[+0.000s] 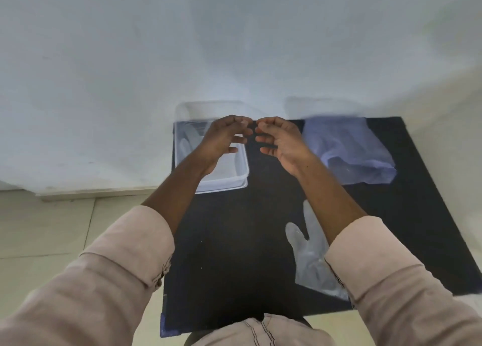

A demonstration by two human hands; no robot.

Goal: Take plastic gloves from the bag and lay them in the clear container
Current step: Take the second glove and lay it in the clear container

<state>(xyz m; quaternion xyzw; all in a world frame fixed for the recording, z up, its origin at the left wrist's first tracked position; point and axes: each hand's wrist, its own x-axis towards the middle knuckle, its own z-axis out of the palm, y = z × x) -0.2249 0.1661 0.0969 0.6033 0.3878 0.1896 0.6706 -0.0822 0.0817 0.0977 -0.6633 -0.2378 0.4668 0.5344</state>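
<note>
A clear plastic container [241, 175] sits at the far left of the black table, its hinged lid [208, 108] leaning back against the wall. A bluish translucent bag [349, 147] lies at the far right. One clear plastic glove [306, 251] lies flat near the table's front right, partly under my right forearm. My left hand [221, 137] hovers above the container with fingers curled and apart. My right hand [280, 139] is raised just beside it, between container and bag, fingertips nearly touching those of the left. Whether a thin glove is between the fingers cannot be made out.
The black table [229, 254] stands against a white wall [234, 45]. Pale floor tiles [47, 228] lie to the left. My pink sleeves and shirt front fill the bottom of the view.
</note>
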